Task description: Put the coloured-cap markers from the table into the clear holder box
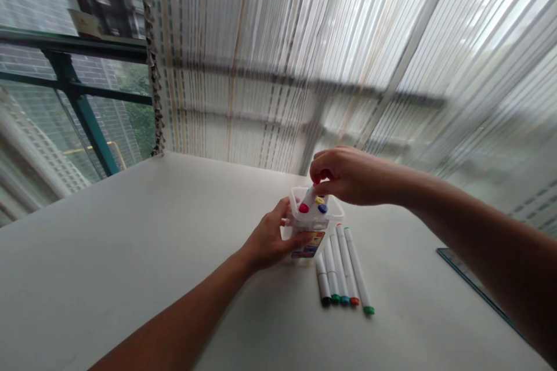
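Note:
A clear plastic marker box (314,233) stands upright on the white table (130,255), with red, yellow and blue marker caps showing at its open top. My left hand (273,239) is wrapped round the box's side. My right hand (348,175) is above the box, its fingertips pinched on a white marker (310,198) with a red cap that is partly inside the box. Several white markers (342,269) with coloured ends lie side by side on the table just right of the box.
A dark-edged flat sheet (467,278) lies at the table's right, partly behind my right forearm. White vertical blinds (304,58) hang behind the table, and a window with a green frame (78,98) is at the left.

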Available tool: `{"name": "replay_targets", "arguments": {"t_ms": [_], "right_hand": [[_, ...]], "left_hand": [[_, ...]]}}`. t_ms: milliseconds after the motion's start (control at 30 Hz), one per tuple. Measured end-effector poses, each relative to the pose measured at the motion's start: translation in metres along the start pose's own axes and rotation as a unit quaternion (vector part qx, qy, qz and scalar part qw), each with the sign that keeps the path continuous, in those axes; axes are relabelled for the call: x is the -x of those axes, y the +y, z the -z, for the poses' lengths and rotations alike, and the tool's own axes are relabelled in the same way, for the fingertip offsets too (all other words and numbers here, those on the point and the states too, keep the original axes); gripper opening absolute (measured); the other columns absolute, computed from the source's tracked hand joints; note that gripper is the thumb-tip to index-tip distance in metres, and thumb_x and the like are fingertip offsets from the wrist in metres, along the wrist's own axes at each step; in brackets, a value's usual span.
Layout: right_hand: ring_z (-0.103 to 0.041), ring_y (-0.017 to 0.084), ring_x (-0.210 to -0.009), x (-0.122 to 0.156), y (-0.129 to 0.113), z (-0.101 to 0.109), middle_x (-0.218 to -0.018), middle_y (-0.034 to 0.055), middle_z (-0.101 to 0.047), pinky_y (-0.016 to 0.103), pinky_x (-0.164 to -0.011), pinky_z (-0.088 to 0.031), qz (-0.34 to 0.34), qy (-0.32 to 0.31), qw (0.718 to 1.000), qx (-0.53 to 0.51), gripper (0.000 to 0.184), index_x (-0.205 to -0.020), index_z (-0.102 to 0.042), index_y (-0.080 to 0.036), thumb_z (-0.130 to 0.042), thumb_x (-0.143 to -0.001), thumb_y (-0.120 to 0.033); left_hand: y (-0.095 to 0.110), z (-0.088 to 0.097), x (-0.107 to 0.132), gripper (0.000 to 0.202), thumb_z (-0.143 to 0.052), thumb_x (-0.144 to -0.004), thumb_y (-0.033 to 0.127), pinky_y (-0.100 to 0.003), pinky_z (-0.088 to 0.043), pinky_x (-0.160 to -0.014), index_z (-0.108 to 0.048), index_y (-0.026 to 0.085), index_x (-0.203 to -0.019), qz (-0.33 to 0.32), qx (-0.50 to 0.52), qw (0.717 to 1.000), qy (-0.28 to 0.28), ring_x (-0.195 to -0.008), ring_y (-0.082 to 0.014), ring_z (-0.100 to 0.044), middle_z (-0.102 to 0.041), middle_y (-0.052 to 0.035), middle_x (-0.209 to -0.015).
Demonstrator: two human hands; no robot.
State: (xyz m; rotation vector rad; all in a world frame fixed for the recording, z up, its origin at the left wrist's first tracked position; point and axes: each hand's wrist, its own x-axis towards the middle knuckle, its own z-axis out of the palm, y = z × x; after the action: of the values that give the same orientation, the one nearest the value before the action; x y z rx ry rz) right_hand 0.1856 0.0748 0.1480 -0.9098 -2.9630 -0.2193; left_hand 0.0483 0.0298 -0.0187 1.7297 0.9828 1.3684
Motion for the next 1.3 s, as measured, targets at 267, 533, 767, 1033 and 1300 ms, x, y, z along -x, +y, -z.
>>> {"name": "replay_targets", "arguments": {"t_ms": [267, 533, 767, 1033, 1300], "right_hand": [[-0.044, 0.009, -0.053, 0.011, -0.006, 0.031, -0.059, -0.0018, -0.052, 0.024, -0.050, -0.029, 0.003, -0.009, 0.998, -0.066, 0.020, -0.059, -0.056, -0.014, -0.067, -0.076, -0.014], [-0.046, 0.012, -0.060, 0.007, -0.010, -0.005, -0.066, 0.0026, -0.056, 0.025, -0.059, -0.034, 0.052, -0.103, 0.993, 0.003, 0.012, -0.066, -0.056, -0.013, -0.055, -0.077, -0.008], [-0.051, 0.013, -0.065, 0.005, 0.004, -0.005, -0.071, 0.0039, -0.061, 0.025, -0.059, -0.034, 0.021, -0.021, 0.999, -0.015, 0.017, -0.077, -0.065, -0.013, -0.049, -0.082, -0.012], [-0.049, 0.012, -0.057, 0.005, 0.010, -0.014, -0.068, 0.0024, -0.061, 0.023, -0.050, -0.030, -0.006, -0.039, 0.999, 0.025, 0.011, -0.080, -0.068, -0.015, -0.058, -0.073, -0.014], [-0.043, 0.010, -0.053, 0.003, 0.000, -0.015, -0.061, 0.0004, -0.056, 0.023, -0.051, -0.030, 0.020, -0.018, 1.000, -0.002, 0.009, -0.066, -0.063, -0.014, -0.057, -0.071, -0.008]], "left_hand": [[0.001, 0.000, 0.000, 0.047, -0.069, -0.075, 0.033, -0.034, -0.047, -0.087, -0.048, 0.017, -0.113, -0.004, 0.007, 1.000, -0.002, -0.101, -0.0208, -0.058, -0.062, -0.0076, -0.110], [0.001, -0.001, 0.000, 0.047, -0.068, -0.075, 0.033, -0.033, -0.047, -0.085, -0.048, 0.017, -0.114, -0.009, -0.006, 1.000, 0.001, -0.097, -0.0204, -0.058, -0.063, -0.0074, -0.106], [0.004, -0.001, 0.000, 0.048, -0.067, -0.075, 0.035, -0.034, -0.047, -0.085, -0.046, 0.018, -0.114, -0.002, 0.002, 1.000, -0.002, -0.100, -0.0221, -0.058, -0.063, -0.0080, -0.108], [0.004, -0.001, 0.000, 0.047, -0.066, -0.076, 0.035, -0.035, -0.047, -0.085, -0.047, 0.017, -0.115, -0.006, -0.011, 1.000, 0.000, -0.102, -0.0226, -0.058, -0.062, -0.0082, -0.107], [0.004, -0.001, 0.000, 0.046, -0.066, -0.076, 0.034, -0.035, -0.047, -0.085, -0.048, 0.017, -0.113, -0.006, -0.014, 1.000, 0.000, -0.099, -0.0218, -0.058, -0.063, -0.0076, -0.105]]}}
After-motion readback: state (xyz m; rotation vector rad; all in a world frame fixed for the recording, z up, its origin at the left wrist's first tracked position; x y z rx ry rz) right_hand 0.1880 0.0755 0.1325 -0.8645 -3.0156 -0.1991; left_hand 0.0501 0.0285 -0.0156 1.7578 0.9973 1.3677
